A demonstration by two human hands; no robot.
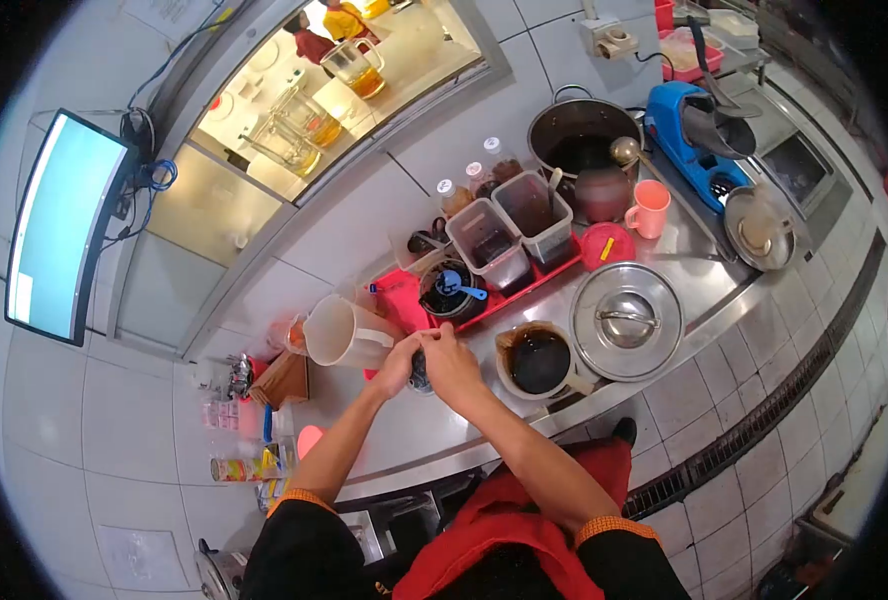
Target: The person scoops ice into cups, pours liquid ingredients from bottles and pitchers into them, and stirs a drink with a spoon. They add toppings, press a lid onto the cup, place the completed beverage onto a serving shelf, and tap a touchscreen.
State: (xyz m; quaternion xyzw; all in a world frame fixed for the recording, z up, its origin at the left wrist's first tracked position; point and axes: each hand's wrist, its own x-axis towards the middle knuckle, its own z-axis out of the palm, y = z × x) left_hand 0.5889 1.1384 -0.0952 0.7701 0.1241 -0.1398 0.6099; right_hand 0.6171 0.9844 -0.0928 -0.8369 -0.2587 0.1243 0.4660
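My left hand (400, 364) and my right hand (448, 366) come together over the steel counter, fingers bent and closed around a small clear container (421, 374) that looks dark inside. Its rim and exact kind are hidden by my fingers. Just left of my hands stands a large white plastic pitcher (336, 330). Beyond them a dark bowl (442, 284) holds a blue spoon (461, 288). To the right is a white pitcher of dark liquid (538, 361), its handle pointing toward the counter's front edge.
A round steel lid (627, 322) lies near the front edge. Behind it are a pink mug (648, 208), a red lid (607, 246) and a big steel pot (576, 130). Clear tubs (488, 245) sit in a red tray. A blue machine (686, 140) stands far right; a monitor (69, 228) hangs left.
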